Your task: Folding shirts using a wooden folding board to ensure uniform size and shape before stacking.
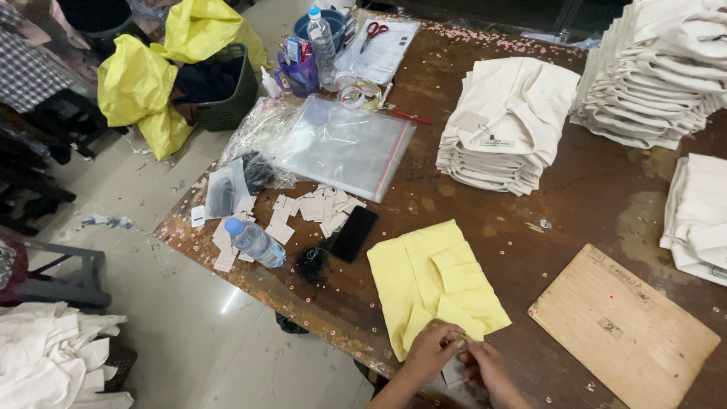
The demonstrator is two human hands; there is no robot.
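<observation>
Both hands (462, 354) pinching yellow garment (435, 284), forearms cropped

Bare table (575, 204) between yellow garment (432, 280) and wooden board (621, 326).

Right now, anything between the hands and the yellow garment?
Nothing visible. Both hands, left and right, already meet at the near edge of the yellow garment, pinching a small piece there. The phone and the black thread clump lie off to the left, apart from it.
</observation>
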